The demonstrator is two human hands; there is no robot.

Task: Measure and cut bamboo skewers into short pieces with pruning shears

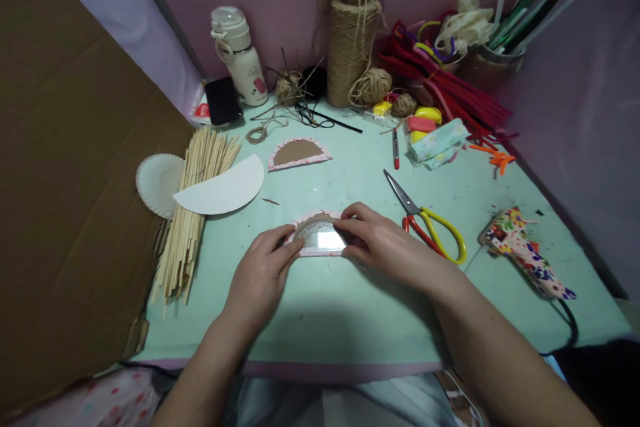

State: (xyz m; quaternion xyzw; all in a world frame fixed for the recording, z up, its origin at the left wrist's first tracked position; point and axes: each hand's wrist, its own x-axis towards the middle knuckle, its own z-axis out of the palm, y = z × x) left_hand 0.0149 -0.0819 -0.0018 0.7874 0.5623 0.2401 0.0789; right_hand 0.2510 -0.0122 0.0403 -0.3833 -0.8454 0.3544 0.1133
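Note:
A clear protractor (313,237) lies on a half-round cardboard piece (318,216) with a pink fabric edge, the two straight sides facing me. My left hand (259,270) pinches the left end, its thumb resting on the protractor. At the right end, the thumb and fingers of my right hand (380,240) close on the edge, covering that corner. A matching half-round piece (300,151) with a folded pink rim lies farther back, touched by neither hand. Scissors (425,220) with red and yellow handles lie just beyond my right forearm.
To the left, a white paper half-circle (225,190) lies across bamboo sticks (185,240), near a paper plate (159,180). A floral glue gun (525,253) lies on the right. Along the back stand a bottle (245,67), a twine spool (350,53) and red pipe cleaners (450,93).

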